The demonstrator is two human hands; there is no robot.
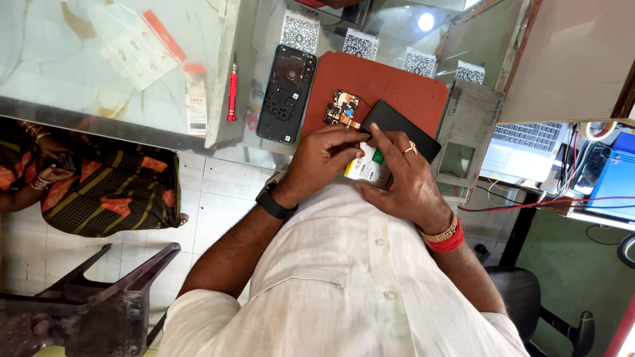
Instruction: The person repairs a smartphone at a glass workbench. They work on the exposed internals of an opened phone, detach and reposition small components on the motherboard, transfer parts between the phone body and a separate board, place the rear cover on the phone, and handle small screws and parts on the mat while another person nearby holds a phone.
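My left hand (323,157), with a black watch on its wrist, pinches the top edge of a white and yellow battery (368,169) that has a green sticker. My right hand (405,180), wearing a ring and a red bangle, grips the black phone (405,125) in which the battery sits, with its thumb on the battery. Both hands are close to my white shirt, at the near edge of a red-brown work mat (383,82). A small circuit board (342,108) lies on the mat just beyond my left hand's fingers.
A dark phone frame (286,94), a red screwdriver (232,92) and a small bottle (195,99) lie on the glass counter to the left. A grey perforated tray (471,109) and a laptop (529,135) are on the right. Another person (99,178) sits at the left, beside a brown chair (92,297).
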